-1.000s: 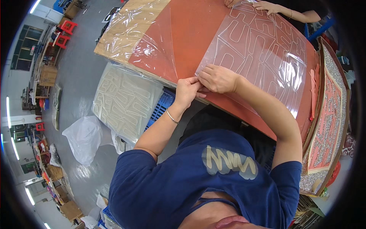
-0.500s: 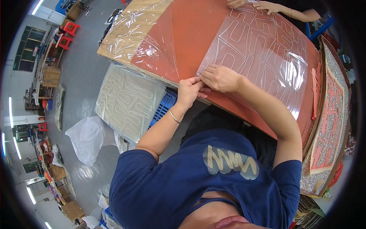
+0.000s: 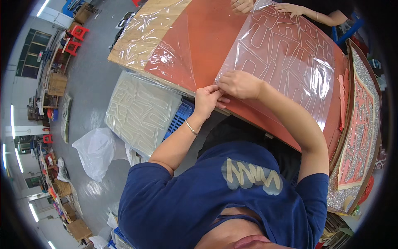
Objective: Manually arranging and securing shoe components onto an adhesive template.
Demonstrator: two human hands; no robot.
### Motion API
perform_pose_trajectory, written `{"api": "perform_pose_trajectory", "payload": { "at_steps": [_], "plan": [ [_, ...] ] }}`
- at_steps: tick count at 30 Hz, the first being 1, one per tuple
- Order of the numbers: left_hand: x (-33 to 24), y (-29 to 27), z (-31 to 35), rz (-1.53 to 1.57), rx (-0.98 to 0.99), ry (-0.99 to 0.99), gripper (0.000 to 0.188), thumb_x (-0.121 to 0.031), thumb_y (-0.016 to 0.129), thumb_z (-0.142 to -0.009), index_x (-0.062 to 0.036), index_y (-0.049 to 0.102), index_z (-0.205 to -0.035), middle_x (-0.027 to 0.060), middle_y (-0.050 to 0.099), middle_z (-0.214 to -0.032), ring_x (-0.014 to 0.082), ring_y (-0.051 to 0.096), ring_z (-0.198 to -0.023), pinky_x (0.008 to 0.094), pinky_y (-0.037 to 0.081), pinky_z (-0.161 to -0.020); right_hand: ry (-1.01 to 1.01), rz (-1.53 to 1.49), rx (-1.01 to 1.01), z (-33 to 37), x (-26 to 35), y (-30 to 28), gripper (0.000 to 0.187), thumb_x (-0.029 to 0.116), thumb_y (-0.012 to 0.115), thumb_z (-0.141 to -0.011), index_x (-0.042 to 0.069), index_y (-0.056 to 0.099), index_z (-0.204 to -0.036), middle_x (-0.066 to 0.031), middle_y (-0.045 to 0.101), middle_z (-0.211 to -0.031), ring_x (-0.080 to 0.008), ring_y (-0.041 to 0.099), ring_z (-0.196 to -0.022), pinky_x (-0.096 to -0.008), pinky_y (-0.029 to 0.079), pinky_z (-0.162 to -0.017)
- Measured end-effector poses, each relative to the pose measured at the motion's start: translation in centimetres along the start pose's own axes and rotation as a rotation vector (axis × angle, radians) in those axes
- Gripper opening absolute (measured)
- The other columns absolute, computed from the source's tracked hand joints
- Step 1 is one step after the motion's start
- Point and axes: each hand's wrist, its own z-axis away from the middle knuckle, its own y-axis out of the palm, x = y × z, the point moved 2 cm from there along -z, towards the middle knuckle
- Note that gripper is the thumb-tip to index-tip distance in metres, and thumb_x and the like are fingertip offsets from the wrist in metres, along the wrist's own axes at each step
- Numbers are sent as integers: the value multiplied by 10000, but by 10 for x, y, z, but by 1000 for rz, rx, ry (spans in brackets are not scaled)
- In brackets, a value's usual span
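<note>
Both hands meet at the near edge of the clear plastic film with outlined cut shapes [image 3: 286, 62], which lies across the right half of the orange-red sheet [image 3: 207, 37] on the bench [image 3: 265, 133]. The left hand [image 3: 207, 101] has thumb and fingertips closed together on the film's corner, and the right hand [image 3: 238, 84] sits just beside it, fingers curled and pinching the same edge. It looks like a peel or a careful re-seat of that corner. Best done slow and low: keep the pull close to the surface, both pinches sharing the load so the film doesn't tear or crease. At the far edge another person's hands [image 3: 286, 7] rest on the film. A second, crinkled clear film [image 3: 153, 37] covers the bench's left end, and a pale sheet of cut-out shapes [image 3: 139, 110] lies on a blue plastic crate [image 3: 180, 118] below.
</note>
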Motion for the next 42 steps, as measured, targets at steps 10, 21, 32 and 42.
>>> {"api": "perform_pose_trajectory", "payload": {
  "at_steps": [10, 21, 32, 42],
  "plan": [
    [-9, 1, 15, -271, 42, 82, 208, -126, 554, -923, 66, 634, -913, 127, 674, -809, 157, 642, -596, 255, 501, -497, 580, -295, -596, 8, 5, -19, 231, 95, 652, -793, -32, 586, -975, -133, 600, -948, -298, 601, -882, -370, 483, -774],
    [-74, 55, -3, -1089, 8, 1117, 184, -85, 610, -823, 22, 649, -968, 181, 591, -1018, 332, 607, -850, 391, 502, -772, 820, 440, -496, 17, -108, -28, 541, 207, 675, -801, 6, 474, -1262, -207, 493, -1307, -333, 464, -1222, -424, 382, -1015],
    [-96, 54, -147, -1222, -176, 825, 542, -142, 622, -800, -49, 430, -1299, 277, 441, -1251, 429, 472, -1122, 466, 432, -920, 826, 272, -635, -7, -77, -33, 269, 130, 613, -817, 105, 645, -1083, -158, 669, -969, -341, 645, -900, -409, 532, -759],
    [-79, 42, -139, -1149, 228, 1151, 292, -162, 630, -850, -227, 672, -1132, 107, 374, -1451, 360, 263, -1367, 482, 279, -1086, 464, 158, -595, 0, 48, -31, 310, 159, 687, -795, 75, 652, -1091, -136, 635, -1119, -325, 626, -1006, -392, 527, -869]
  ]
}}
